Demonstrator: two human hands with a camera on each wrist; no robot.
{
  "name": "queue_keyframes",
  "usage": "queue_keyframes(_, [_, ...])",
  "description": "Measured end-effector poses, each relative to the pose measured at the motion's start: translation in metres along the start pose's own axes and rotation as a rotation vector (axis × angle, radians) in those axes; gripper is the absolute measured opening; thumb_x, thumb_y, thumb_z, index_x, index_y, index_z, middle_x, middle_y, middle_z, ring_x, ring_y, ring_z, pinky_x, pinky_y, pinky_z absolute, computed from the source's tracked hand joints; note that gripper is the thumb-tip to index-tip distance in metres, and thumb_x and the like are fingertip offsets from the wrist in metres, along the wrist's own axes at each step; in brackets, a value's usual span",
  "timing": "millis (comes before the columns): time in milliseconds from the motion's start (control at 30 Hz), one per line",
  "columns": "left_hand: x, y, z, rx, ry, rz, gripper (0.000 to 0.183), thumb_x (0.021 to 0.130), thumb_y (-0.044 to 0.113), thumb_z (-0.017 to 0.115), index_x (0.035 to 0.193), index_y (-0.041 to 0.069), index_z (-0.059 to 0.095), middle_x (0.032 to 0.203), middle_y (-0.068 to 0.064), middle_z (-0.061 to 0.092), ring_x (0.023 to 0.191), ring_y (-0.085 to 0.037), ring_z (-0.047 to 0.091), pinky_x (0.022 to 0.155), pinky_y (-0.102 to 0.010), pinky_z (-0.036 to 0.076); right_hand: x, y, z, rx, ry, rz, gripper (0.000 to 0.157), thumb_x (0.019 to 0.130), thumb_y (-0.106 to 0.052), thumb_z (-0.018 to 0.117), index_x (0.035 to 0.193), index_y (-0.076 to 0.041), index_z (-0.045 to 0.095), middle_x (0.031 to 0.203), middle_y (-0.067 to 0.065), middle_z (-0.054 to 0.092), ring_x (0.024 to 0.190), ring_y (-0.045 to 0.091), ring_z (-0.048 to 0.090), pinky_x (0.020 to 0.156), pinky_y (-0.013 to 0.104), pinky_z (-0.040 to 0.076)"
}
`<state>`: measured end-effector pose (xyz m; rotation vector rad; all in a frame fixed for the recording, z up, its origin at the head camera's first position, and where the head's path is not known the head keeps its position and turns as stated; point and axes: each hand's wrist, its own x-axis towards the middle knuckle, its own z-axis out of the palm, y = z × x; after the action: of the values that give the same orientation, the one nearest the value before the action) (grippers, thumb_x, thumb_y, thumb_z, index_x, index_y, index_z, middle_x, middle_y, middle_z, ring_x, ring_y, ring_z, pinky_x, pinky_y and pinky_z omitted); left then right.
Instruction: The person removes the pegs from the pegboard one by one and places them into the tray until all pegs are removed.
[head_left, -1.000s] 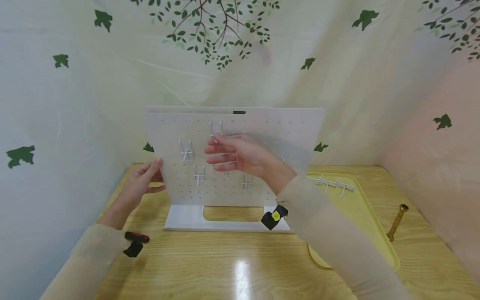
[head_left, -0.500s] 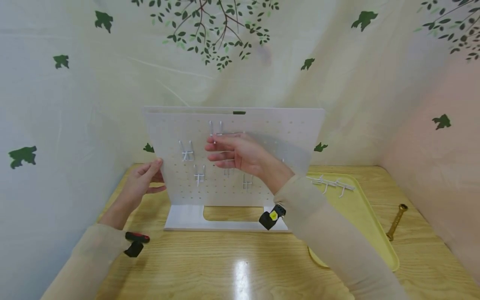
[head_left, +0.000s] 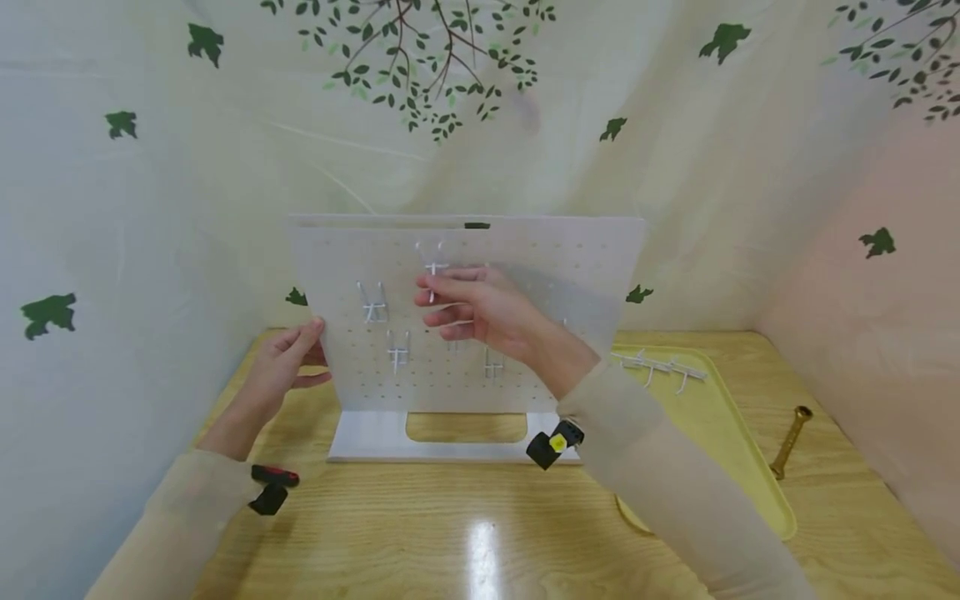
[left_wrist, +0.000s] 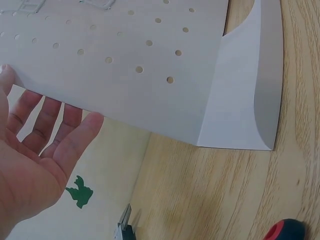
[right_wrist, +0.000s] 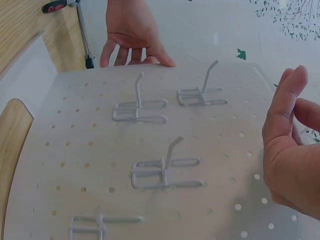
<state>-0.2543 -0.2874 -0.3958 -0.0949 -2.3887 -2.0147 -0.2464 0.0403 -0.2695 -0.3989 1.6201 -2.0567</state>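
A white pegboard (head_left: 532,237) stands on a flat base (head_left: 367,437). My left hand (head_left: 285,358) grips its left edge, thumb in front and fingers behind, as the left wrist view also shows. Near the top, my right hand (head_left: 491,312) has its thumb and index finger at the prong of a white wire hook (head_left: 434,267), seemingly pinching it; the other fingers are loosely bent. In the right wrist view the right hand (right_wrist: 287,140) hides that contact. Lower on the board hang several hooks, among them a left hook (head_left: 372,311) and a lower hook (head_left: 398,356).
A yellow tray (head_left: 738,450) at the right holds loose wire hooks (head_left: 660,364). Beyond it lies a brass-coloured bar (head_left: 791,442). In the left wrist view, a pointed tool tip (left_wrist: 125,225) and a red-and-black handle (left_wrist: 287,231) show at the bottom edge.
My right hand has shifted slightly right and down, and more of the upper hook's prong shows. The left hand keeps its grip on the pegboard edge.
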Motion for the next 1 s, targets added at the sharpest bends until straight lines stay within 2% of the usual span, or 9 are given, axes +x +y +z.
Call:
queue_keyframes(100, [0.001,0.001,0.000,-0.003,0.001,0.001,0.041,0.100,0.054,0.056,0.101,0.016,0.071,0.095,-0.003,0.069,0.088,-0.017,0.068,0.076,-0.036,0.062,-0.005,0.000,-0.007,-0.040,0.004,-0.024,0.038,0.104,-0.015,0.060,0.135,0.007,0.056,0.109,0.016,0.069,0.075,0.016,0.070,0.068,0.026,0.061])
queue_keyframes(233, [0.003,0.003,0.000,-0.013,0.001,-0.001,0.040,0.101,0.052,0.057,0.100,0.015,0.071,0.092,-0.003,0.069,0.086,-0.017,0.068,0.075,-0.035,0.062,-0.013,0.004,-0.021,-0.125,0.018,-0.050,0.038,0.104,-0.016,0.060,0.134,0.006,0.057,0.114,0.020,0.067,0.077,0.016,0.069,0.069,0.028,0.061])
queue_keyframes(467, [0.001,0.004,-0.001,0.007,0.007,0.000,0.043,0.100,0.054,0.056,0.099,0.014,0.070,0.092,-0.002,0.068,0.087,-0.017,0.067,0.075,-0.036,0.062,-0.033,0.015,-0.058,-0.281,0.038,-0.091,0.040,0.105,-0.022,0.060,0.132,0.007,0.056,0.122,0.028,0.062,0.090,0.022,0.072,0.072,0.033,0.062])
queue_keyframes(700, [-0.002,0.003,0.002,-0.001,-0.003,0.011,0.040,0.101,0.053,0.055,0.101,0.016,0.071,0.093,-0.002,0.068,0.088,-0.019,0.067,0.076,-0.036,0.062,-0.083,0.022,-0.100,-0.367,0.165,-0.127,0.042,0.104,-0.024,0.063,0.129,0.009,0.055,0.117,0.027,0.065,0.091,0.026,0.072,0.071,0.035,0.062])
queue_keyframes(867, [-0.005,0.002,0.002,0.010,0.001,0.013,0.039,0.101,0.054,0.056,0.102,0.017,0.070,0.092,0.000,0.068,0.087,-0.017,0.067,0.076,-0.036,0.062,-0.120,0.034,-0.112,-0.432,0.191,-0.145,0.040,0.103,-0.024,0.063,0.127,0.008,0.058,0.109,0.021,0.068,0.088,0.027,0.073,0.070,0.039,0.063])
queue_keyframes(1000, [-0.006,0.003,0.003,0.040,0.005,0.020,0.044,0.101,0.055,0.055,0.106,0.013,0.069,0.094,-0.001,0.068,0.089,-0.018,0.067,0.077,-0.037,0.062,-0.141,0.047,-0.121,-0.472,0.209,-0.149,0.032,0.103,-0.022,0.063,0.122,0.004,0.063,0.103,0.013,0.072,0.085,0.026,0.073,0.067,0.040,0.063])
